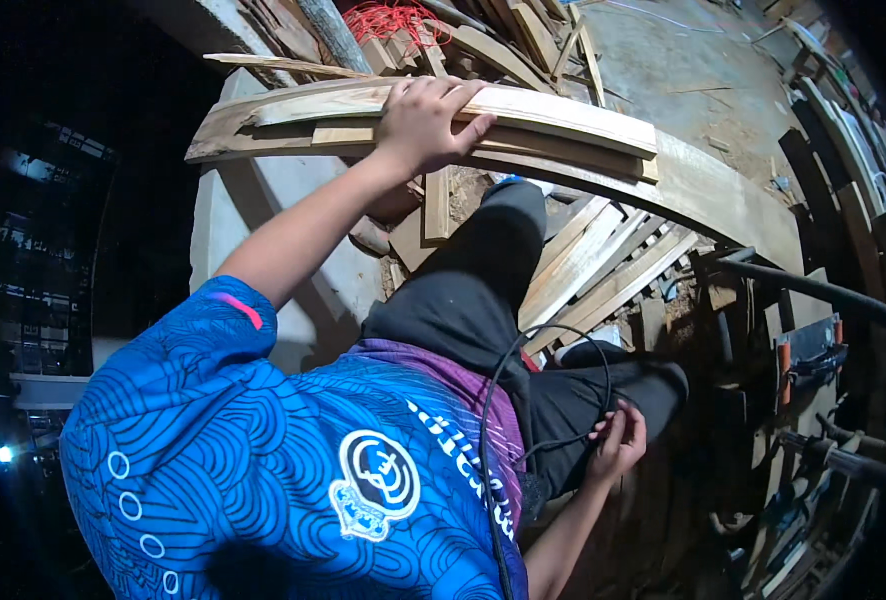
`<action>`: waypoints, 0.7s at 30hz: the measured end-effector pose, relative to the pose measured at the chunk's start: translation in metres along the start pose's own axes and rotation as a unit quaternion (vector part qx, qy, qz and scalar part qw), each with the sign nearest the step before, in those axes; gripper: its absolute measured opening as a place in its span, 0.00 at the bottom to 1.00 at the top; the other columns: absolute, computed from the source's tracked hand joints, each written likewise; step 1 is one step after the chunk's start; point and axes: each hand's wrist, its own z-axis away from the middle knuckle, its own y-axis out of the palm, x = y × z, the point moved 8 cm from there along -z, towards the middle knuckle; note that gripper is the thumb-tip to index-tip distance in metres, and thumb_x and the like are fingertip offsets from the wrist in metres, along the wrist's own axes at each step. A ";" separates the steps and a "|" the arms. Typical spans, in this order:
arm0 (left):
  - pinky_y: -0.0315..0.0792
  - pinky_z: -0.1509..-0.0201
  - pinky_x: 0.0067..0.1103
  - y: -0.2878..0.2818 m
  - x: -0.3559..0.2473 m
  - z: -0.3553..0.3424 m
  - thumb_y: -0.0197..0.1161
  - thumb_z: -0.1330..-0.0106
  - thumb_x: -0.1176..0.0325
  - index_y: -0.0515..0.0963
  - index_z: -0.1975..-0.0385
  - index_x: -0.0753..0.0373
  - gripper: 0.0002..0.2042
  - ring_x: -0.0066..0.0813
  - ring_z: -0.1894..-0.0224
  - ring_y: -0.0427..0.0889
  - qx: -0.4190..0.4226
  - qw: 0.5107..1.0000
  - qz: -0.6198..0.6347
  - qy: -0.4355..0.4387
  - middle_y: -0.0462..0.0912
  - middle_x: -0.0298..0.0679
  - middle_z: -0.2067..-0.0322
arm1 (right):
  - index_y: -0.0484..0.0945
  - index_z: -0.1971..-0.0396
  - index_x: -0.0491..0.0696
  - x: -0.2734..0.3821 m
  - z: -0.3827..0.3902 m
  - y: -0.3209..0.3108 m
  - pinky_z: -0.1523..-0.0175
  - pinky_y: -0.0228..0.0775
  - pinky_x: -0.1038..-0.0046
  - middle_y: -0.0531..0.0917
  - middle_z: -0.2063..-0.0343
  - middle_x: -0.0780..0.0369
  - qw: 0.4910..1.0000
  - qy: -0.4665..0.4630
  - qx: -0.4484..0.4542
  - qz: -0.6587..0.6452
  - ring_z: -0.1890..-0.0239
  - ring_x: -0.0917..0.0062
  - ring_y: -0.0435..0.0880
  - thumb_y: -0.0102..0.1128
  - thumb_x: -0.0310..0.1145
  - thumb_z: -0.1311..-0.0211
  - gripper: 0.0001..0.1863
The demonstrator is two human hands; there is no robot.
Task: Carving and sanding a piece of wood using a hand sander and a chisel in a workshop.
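Over a pale wooden strip (563,108) my left hand (428,125) is closed, its fingers across the top and its thumb on the near side. A second, shorter wooden strip (563,148) lies against it. Both rest along a long curved plank (708,185). Beside my bent leg, my right hand (619,442) has its fingers curled together at a thin black cable (485,420). The cable loops over my lap; its contact with the fingers is partly hidden.
A pale slab (223,220) supports the plank's left end. Loose wood offcuts (598,260) lie below the plank. Red string (388,22) sits tangled on stacked wood at the back. Dark metal bars (813,285) and an orange-ended tool (811,358) stand at right.
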 end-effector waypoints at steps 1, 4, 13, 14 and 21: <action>0.67 0.40 0.35 0.000 0.002 -0.001 0.55 0.31 0.40 0.81 0.44 0.49 0.25 0.37 0.46 0.80 0.006 1.000 -0.002 -0.003 0.83 0.38 0.51 | 0.82 0.53 0.45 0.002 -0.002 0.006 0.72 0.72 0.83 0.83 0.70 0.63 1.000 0.004 0.011 -0.004 0.74 0.84 0.79 0.57 0.31 0.26 0.10; 0.67 0.40 0.36 0.004 -0.002 0.001 0.54 0.31 0.41 0.80 0.44 0.48 0.24 0.38 0.46 0.80 0.003 1.000 -0.009 -0.001 0.83 0.38 0.52 | 0.82 0.55 0.43 0.020 -0.005 0.023 0.72 0.72 0.83 0.83 0.71 0.64 0.993 -0.041 0.047 0.097 0.74 0.85 0.79 0.56 0.27 0.27 0.07; 0.67 0.38 0.43 0.027 0.017 -0.013 0.57 0.34 0.39 0.80 0.45 0.45 0.25 0.38 0.45 0.80 -0.032 0.999 -0.028 -0.019 0.84 0.37 0.51 | 0.83 0.58 0.41 0.020 -0.051 0.063 0.65 0.72 0.82 0.83 0.72 0.66 0.971 -0.048 0.143 0.183 0.72 0.85 0.79 0.56 0.25 0.29 0.08; 0.66 0.37 0.47 0.026 0.015 -0.015 0.58 0.33 0.43 0.79 0.42 0.43 0.23 0.39 0.44 0.80 -0.016 0.999 -0.016 -0.027 0.83 0.38 0.48 | 0.83 0.59 0.41 0.020 -0.053 0.064 0.65 0.72 0.82 0.83 0.71 0.66 0.971 -0.035 0.141 0.188 0.72 0.85 0.79 0.56 0.25 0.30 0.07; 0.74 0.45 0.41 0.020 0.002 -0.047 0.61 0.38 0.43 0.75 0.44 0.61 0.30 0.49 0.50 0.79 0.160 0.987 -0.017 -0.018 0.79 0.49 0.54 | 0.76 0.45 0.42 0.048 -0.091 0.138 0.67 0.72 0.81 0.82 0.65 0.62 0.961 0.025 0.275 -0.022 0.68 0.82 0.79 0.58 0.30 0.27 0.15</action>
